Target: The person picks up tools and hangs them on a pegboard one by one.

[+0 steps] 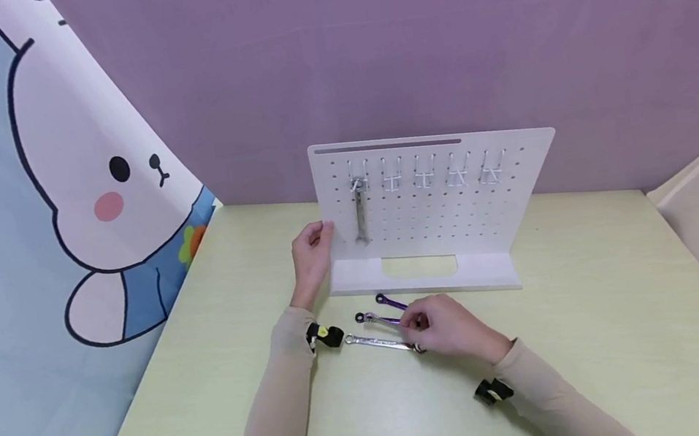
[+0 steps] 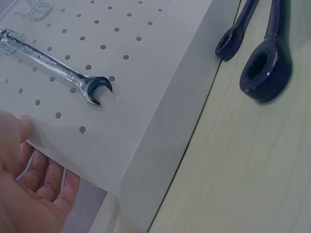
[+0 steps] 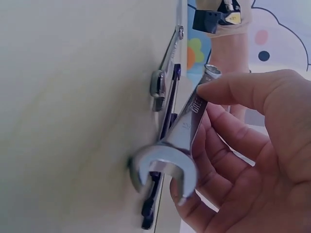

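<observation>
A white pegboard stands on the table, its left edge held by my left hand. The thumb lies on the front face and the fingers are behind the edge in the left wrist view. One silver combination wrench hangs from a hook, open end down. My right hand grips a second silver wrench between thumb and fingers, its open end towards the wrist camera. Beneath it lie two dark purple wrenches, one close to the board's base, and another silver wrench lies nearer me.
To the right of the hanging wrench, several wire hooks stick out of the board. The board's base has a cut-out in its middle. A purple curtain hangs behind the pale table, and a rabbit-print cloth at the left.
</observation>
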The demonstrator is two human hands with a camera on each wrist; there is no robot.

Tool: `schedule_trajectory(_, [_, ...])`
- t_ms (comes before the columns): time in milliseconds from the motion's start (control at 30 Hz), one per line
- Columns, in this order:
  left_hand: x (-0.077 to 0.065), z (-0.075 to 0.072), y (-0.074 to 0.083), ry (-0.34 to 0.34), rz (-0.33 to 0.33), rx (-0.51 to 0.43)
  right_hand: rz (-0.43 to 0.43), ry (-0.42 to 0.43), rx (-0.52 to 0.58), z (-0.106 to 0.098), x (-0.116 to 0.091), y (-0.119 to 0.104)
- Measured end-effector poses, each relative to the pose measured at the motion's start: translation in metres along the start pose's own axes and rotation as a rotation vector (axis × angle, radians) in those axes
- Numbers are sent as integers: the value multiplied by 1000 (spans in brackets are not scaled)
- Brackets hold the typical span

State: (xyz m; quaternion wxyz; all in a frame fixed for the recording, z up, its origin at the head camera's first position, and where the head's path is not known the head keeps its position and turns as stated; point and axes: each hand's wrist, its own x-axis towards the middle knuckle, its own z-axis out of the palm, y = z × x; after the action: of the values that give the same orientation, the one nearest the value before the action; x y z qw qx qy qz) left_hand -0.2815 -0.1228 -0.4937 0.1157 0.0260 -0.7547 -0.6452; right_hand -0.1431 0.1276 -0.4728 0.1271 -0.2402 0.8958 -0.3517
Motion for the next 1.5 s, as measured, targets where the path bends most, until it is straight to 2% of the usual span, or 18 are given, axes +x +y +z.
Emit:
schedule_trajectory(267, [0,1,1,-4,-8,4,2,25,96,-12,-1,2])
schedule_trajectory(467, [0,0,1,-2,-10,2,-33,103,79,-21,2,1])
schedule_trajectory(700, [0,1,-3,-7,-19,-5,-3,191,70,-24,10,-4])
schedule_trajectory(967, [1,2,-4,-5,-12,-11,43,338,145,-31,19,-8])
schedule_trajectory(1233, [2,2,-3,-12,-18,-9,85,439,204,-39,27,-8])
schedule_trajectory(1500, [3,2,-3,-6,-11,-8,104,453,230,-44,33,-8])
